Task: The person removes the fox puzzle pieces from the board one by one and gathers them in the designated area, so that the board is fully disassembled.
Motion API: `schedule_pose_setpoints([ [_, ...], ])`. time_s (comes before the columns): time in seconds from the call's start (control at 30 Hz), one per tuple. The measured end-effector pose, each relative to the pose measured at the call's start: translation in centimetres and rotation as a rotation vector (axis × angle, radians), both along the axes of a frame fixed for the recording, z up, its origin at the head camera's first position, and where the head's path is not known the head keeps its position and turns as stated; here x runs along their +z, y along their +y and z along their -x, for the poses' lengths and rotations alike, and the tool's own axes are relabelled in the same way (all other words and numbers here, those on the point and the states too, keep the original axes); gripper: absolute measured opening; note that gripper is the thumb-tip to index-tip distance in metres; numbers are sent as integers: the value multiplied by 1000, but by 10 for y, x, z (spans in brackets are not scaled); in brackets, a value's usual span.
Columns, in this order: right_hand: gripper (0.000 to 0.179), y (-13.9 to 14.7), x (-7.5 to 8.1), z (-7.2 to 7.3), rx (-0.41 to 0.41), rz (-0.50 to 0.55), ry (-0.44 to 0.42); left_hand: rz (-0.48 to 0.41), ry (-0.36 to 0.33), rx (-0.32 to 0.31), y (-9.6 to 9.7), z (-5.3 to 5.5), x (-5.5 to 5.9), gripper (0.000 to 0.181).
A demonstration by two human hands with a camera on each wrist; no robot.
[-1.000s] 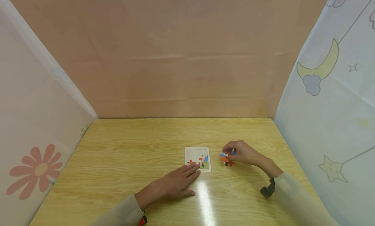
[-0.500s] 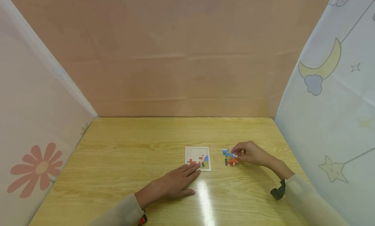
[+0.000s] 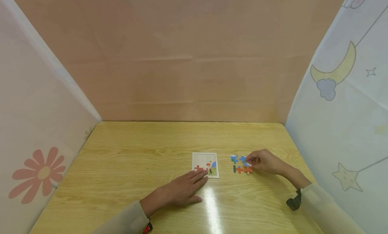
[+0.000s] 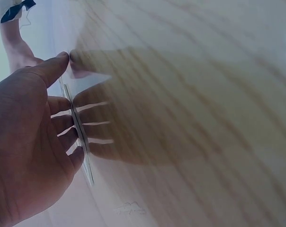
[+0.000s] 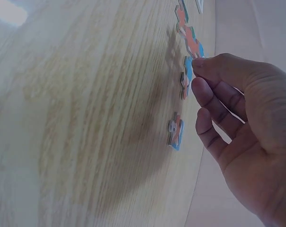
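Observation:
My left hand lies flat with fingers extended, their tips on the lower edge of a white-framed jigsaw puzzle board. Joined pieces fill part of the board's bottom, and its upper part shows pale. In the left wrist view, the fingertips touch the thin board. To the right, my right hand pinches a blue and orange puzzle piece between thumb and fingers, low over the table. Loose pieces lie beside it, among them a blue one and an orange one.
The wooden table runs back to a plain tan sheet. White cloth sides with printed pictures stand left and right. Another piece lies near the right hand's fingers.
My right hand has drawn to the right, and the clustered puzzle pieces under it now lie more spread apart. The left hand and the board have stayed in place.

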State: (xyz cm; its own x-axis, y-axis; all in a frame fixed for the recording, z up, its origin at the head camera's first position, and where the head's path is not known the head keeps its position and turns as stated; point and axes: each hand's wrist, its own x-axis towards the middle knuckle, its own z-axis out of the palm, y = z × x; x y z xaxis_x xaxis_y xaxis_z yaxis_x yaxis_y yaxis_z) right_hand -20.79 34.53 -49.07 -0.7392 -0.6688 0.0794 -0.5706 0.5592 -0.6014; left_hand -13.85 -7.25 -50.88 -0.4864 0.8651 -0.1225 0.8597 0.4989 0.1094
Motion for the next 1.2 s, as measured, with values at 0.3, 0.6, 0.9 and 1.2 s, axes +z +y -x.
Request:
schedule_pose_setpoints([
  [0.3,20,4,-4,1,27,-18,-28,5,10,-5,0,1,-1,75],
  [0.6,20,4,-5,1,24,-36,-50,10,2,0,1,1,-1,75],
  [0.9,19,5,-8,2,37,-25,-30,5,-21,8,1,1,0,75],
  [1.2,20,5,-10,5,49,-14,23,-11,-48,10,0,2,2,74],
])
